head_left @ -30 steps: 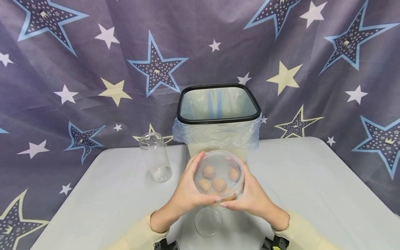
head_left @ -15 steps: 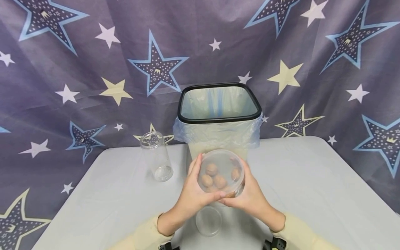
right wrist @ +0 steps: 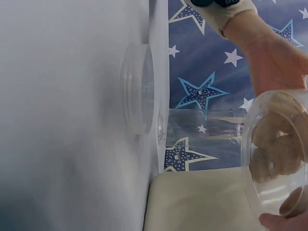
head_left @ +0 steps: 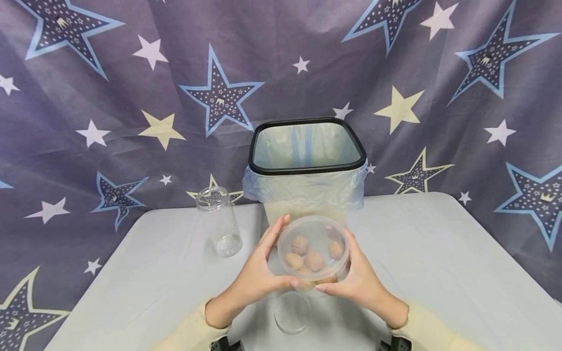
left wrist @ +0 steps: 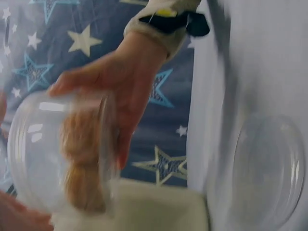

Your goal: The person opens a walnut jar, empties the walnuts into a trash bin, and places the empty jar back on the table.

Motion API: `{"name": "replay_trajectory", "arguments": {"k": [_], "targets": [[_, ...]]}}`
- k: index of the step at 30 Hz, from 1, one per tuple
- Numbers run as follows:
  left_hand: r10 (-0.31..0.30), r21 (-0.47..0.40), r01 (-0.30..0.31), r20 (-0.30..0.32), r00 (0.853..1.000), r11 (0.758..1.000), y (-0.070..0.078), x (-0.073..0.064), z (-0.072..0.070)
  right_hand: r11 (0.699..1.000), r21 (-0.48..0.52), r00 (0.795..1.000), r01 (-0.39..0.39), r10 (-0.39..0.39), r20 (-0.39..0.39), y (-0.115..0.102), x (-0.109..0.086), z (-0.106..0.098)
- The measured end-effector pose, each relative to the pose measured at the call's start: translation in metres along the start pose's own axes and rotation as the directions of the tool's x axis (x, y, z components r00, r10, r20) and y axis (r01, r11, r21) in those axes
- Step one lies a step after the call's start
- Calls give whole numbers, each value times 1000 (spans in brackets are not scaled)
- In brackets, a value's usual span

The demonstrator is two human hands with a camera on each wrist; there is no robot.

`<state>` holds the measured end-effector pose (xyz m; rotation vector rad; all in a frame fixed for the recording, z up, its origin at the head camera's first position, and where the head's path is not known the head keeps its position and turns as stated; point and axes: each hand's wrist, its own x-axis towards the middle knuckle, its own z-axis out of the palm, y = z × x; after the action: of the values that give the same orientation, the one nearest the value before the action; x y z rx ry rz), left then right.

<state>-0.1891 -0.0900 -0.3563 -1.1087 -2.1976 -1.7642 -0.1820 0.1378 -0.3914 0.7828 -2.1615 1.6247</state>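
A round clear plastic tub [head_left: 312, 247], with a translucent lid on top, holds several walnuts [head_left: 314, 262]. It is held above the table between both hands, tilted toward the head camera. My left hand [head_left: 259, 268] grips its left side, thumb low on the near wall and fingers around the far side. My right hand [head_left: 360, 273] grips the opposite side in the same way. In the left wrist view, the walnuts [left wrist: 83, 185] lie against the tub's bottom. The right wrist view shows the tub [right wrist: 279, 144] partly cut off at the edge. The farther fingers are mostly hidden.
Below the hands, a clear round lid-like piece [head_left: 292, 312] lies on the grey-white table [head_left: 153, 292]. At the back left stands a tall clear open jar [head_left: 221, 222]. A bag-lined bin with a black rim [head_left: 307, 170] is behind the tub, before a star-patterned curtain [head_left: 281, 29].
The tub has moved slightly right and down, and its walnuts have shifted a little with it. My thumbs, touching half a second ago, are now apart. Jar, bin and lid-like piece stay put.
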Motion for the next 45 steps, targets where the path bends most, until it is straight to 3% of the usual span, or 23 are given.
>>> {"name": "replay_trajectory", "arguments": {"k": [4, 8, 13, 20, 23, 27, 32, 38, 45], "targets": [[63, -15, -62, 114, 991, 998, -3, 4, -12, 1000, 28, 1000, 13, -14, 25, 0, -2, -1], [122, -87, -105, 231, 965, 991, -11, 10, -24, 996, 87, 997, 23, -29, 71, -2, -4, -2], [178, -193, -112, 367, 913, 975, -24, 19, -34, 985, 168, 986, 27, -54, 159, -6, -6, -1], [220, -263, -91, 519, 826, 960, -33, 28, -40, 974, 224, 974, 33, -82, 212, -6, -8, 0], [230, -275, -87, 547, 805, 957, -35, 30, -40, 968, 247, 970, 31, -89, 227, -6, -8, 1], [229, -309, -54, 566, 792, 950, -35, 33, -40, 962, 274, 966, 17, -86, 242, -7, -8, 1], [239, -343, -39, 565, 790, 939, -35, 36, -38, 952, 306, 963, 3, -85, 254, -9, -6, 2], [237, -343, -38, 561, 793, 939, -35, 36, -38, 949, 315, 961, -7, -81, 266, -8, -5, 1], [181, -327, 14, 558, 810, 945, -32, 33, -40, 955, 297, 959, -14, -71, 275, -8, -4, 0]]}}
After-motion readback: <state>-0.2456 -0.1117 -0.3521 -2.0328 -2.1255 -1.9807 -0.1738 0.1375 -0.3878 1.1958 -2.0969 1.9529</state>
